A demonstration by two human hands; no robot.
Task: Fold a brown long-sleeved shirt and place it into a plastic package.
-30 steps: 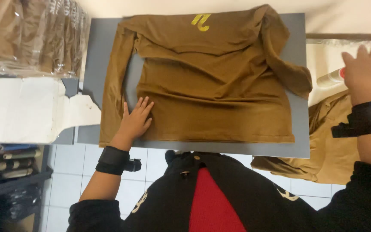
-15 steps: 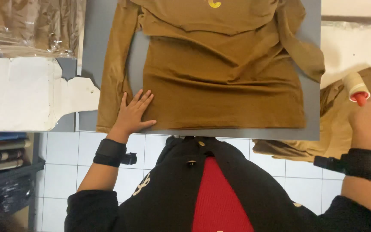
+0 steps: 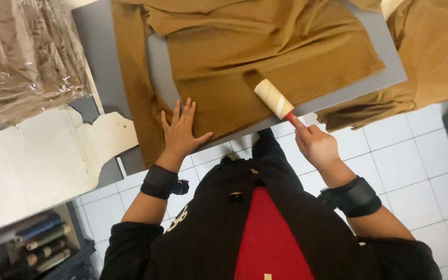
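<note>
Brown long-sleeved shirt (image 3: 265,62) lies flat on the grey board (image 3: 99,57). My left hand (image 3: 181,134), fingers spread, pins its hem; my right hand (image 3: 315,147) grips the lint roller (image 3: 274,98), resting just beyond my fingertips. Rolling appears barely begun.

Brown shirt (image 3: 286,57), red-handled cream lint roller (image 3: 275,98)

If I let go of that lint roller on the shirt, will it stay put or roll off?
The lint roller is a cylinder lying near the grey board's edge, so it would probably roll. Its sticky sheet may cling to the brown shirt and slow it. It looks light, held by only its red handle in the right hand.
</note>
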